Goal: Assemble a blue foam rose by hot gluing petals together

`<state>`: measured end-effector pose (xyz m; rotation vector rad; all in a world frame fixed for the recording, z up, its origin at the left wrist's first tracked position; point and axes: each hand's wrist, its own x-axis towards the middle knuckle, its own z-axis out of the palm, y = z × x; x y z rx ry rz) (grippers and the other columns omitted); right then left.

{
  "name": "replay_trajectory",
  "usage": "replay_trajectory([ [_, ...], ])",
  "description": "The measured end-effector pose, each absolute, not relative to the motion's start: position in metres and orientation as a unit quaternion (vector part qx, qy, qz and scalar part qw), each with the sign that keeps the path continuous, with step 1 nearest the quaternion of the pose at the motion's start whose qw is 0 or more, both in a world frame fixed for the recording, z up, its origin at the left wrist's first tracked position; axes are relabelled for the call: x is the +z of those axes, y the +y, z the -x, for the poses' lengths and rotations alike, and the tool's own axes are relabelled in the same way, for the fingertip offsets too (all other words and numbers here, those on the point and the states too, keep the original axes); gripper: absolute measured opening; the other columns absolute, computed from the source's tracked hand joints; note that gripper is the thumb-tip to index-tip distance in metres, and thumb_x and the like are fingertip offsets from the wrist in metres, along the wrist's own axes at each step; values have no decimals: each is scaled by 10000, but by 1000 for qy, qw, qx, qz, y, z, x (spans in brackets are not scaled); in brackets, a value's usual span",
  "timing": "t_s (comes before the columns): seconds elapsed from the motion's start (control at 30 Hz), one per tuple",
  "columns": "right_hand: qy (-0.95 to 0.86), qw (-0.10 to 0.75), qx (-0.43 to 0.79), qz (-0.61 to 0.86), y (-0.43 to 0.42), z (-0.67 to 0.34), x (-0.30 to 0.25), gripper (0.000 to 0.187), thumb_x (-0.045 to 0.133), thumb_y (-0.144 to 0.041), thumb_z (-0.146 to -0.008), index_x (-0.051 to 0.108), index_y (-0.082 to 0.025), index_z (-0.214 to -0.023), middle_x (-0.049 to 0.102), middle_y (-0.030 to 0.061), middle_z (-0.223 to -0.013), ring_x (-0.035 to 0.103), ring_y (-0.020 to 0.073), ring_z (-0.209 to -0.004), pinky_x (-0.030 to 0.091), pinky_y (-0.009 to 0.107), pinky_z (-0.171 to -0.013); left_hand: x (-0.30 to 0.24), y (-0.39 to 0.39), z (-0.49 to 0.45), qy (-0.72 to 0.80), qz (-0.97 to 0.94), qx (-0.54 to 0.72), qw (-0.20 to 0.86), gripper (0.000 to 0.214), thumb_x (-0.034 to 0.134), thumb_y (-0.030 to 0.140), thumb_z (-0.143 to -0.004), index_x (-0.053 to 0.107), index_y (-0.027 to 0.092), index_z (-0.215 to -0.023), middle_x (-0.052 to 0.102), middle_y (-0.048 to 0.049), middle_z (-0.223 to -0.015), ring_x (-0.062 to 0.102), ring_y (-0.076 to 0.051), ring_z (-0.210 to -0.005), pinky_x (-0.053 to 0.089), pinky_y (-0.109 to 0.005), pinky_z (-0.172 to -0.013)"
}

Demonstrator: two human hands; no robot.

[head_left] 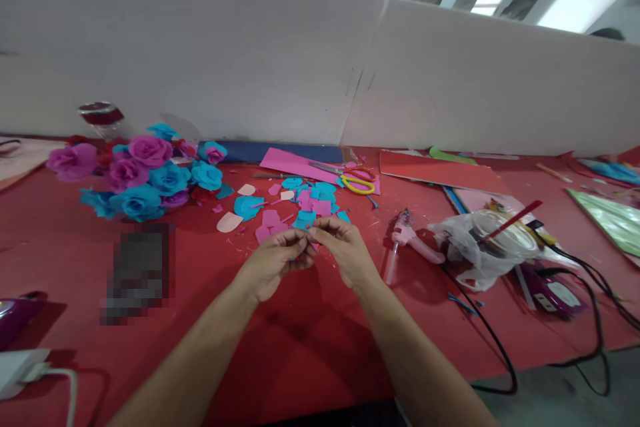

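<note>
Hands: my left hand (273, 261) and right hand (344, 248) meet fingertip to fingertip above the table (300, 347) | Grip: both pinched tight on a small scrap (305, 234), mostly hidden | Around: I see it just in front of the cut pieces (305, 207); scissors (357, 180) beyond; glue gun (414, 238) near the right hand; flowers (145, 177) well left.

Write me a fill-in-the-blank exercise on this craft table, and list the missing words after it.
1. The left hand and right hand meet fingertip to fingertip above a table coloured ____.
2. The paper flowers lie to the ____ of both hands.
3. The scissors rest on a paper sheet coloured ____.
4. The glue gun lies nearest the ____ hand.
Missing words: red; left; pink; right.
</note>
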<state>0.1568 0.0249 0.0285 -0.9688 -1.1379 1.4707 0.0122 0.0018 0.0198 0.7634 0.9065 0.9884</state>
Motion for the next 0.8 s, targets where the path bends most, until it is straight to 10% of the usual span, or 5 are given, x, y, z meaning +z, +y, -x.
replay_trajectory([
  [0.8,-517,505,527,447,26,-155,26,100,628,-259,-692,679,-190,-642,625,-7,-656,534,129,-640,430,263,-647,21,-2,-23,399,-353,506,679,90,627,247,-786,590,166,-772,556,22,-661,484,-79,-600,386,-213,-624],
])
